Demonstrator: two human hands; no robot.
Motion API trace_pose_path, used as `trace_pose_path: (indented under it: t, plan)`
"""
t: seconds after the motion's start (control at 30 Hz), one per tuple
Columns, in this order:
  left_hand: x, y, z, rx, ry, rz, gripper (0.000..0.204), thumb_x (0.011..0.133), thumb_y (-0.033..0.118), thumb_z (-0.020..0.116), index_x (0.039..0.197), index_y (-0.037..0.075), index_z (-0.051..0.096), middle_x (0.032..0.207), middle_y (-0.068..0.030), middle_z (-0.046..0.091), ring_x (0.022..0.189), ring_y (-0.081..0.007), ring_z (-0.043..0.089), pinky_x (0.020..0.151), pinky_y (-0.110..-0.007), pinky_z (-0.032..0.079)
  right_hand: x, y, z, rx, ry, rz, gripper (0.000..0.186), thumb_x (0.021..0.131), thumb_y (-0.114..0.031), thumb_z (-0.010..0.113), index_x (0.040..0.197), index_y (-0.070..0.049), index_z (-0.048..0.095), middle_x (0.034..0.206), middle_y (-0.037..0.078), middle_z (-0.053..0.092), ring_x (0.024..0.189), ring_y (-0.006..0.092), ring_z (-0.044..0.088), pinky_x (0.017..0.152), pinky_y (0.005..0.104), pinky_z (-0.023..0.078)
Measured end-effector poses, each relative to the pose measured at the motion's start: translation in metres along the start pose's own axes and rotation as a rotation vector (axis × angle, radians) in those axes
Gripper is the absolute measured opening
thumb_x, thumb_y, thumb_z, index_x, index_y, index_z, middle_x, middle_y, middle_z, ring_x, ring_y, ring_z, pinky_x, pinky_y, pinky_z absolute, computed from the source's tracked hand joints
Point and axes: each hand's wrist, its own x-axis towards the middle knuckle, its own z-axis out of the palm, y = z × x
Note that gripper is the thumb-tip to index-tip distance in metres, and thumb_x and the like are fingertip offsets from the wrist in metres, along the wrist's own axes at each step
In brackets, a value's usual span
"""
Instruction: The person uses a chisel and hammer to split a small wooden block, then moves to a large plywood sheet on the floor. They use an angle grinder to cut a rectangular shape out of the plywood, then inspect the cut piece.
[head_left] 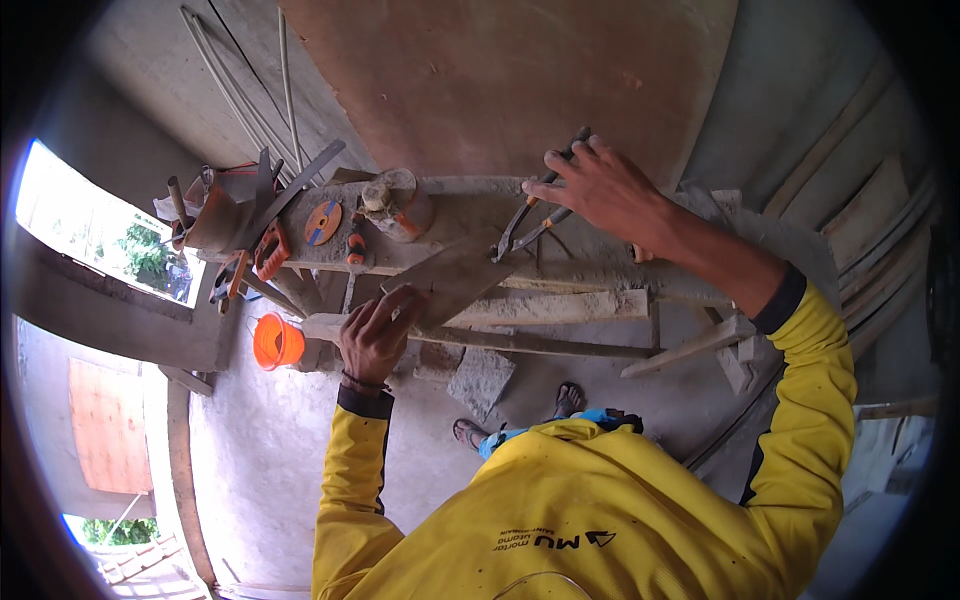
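My left hand (380, 332) is closed on the near left edge of a thin, flat grey-brown piece (462, 282), which looks like a tile and is held tilted over the front edge of the bench. My right hand (607, 195) grips pliers (527, 222) with dark and orange handles. The handles are spread apart, and the fingers wrap the upper one. The jaws of the pliers meet the far right corner of the flat piece. Whether they bite into it I cannot tell.
Along the dusty wooden bench (590, 262) lie an orange-handled saw (272, 250), an orange disc (323, 222), an orange-and-black tool (356, 246) and a whitish bucket (408, 215). An orange bucket (278, 341) stands on the floor at left. Wooden beams (560, 307) run below the bench.
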Motion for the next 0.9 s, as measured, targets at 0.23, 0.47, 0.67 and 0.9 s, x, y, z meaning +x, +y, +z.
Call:
trace_pose_path:
  t: [0.23, 0.47, 0.67, 0.9]
  plan:
    - [-0.002, -0.001, 0.003, -0.021, 0.007, 0.001, 0.037, 0.065, -0.002, 0.068, 0.097, 0.015, 0.074, 0.11, 0.003, 0.071, 0.074, -0.0172, 0.067, 0.063, -0.031, 0.054, 0.014, 0.003, 0.001, -0.141, 0.109, -0.07, 0.041, 0.094, -0.016, 0.058, 0.133, -0.028, 0.061, 0.116, 0.002, 0.06, 0.103, 0.0224, 0.062, 0.094, 0.0354, 0.047]
    - [-0.009, -0.004, 0.005, -0.043, 0.018, -0.024, 0.037, 0.067, -0.001, 0.07, 0.099, 0.016, 0.076, 0.111, 0.0026, 0.072, 0.075, -0.0174, 0.067, 0.064, -0.031, 0.054, 0.025, 0.007, -0.003, -0.342, 0.175, -0.172, 0.012, 0.092, -0.019, 0.058, 0.1, -0.016, 0.066, 0.1, -0.005, 0.063, 0.102, 0.0156, 0.059, 0.097, 0.0343, 0.043]
    - [-0.013, -0.009, 0.022, -0.1, 0.104, -0.12, 0.035, 0.073, -0.001, 0.07, 0.102, 0.017, 0.078, 0.112, 0.0, 0.073, 0.08, -0.0181, 0.07, 0.066, -0.031, 0.055, 0.016, 0.012, 0.053, 0.08, 0.014, -0.01, 0.012, 0.091, -0.019, 0.06, 0.097, -0.012, 0.067, 0.092, 0.004, 0.066, 0.087, 0.0233, 0.068, 0.083, 0.0399, 0.052]
    - [-0.032, -0.021, 0.036, -0.066, 0.076, -0.098, 0.036, 0.076, 0.001, 0.069, 0.107, 0.017, 0.077, 0.113, -0.0013, 0.073, 0.082, -0.0177, 0.071, 0.068, -0.031, 0.054, 0.002, 0.011, 0.042, 0.476, -0.301, 0.062, 0.017, 0.083, -0.004, 0.059, 0.096, -0.006, 0.07, 0.094, 0.017, 0.07, 0.085, 0.037, 0.069, 0.081, 0.0489, 0.053]
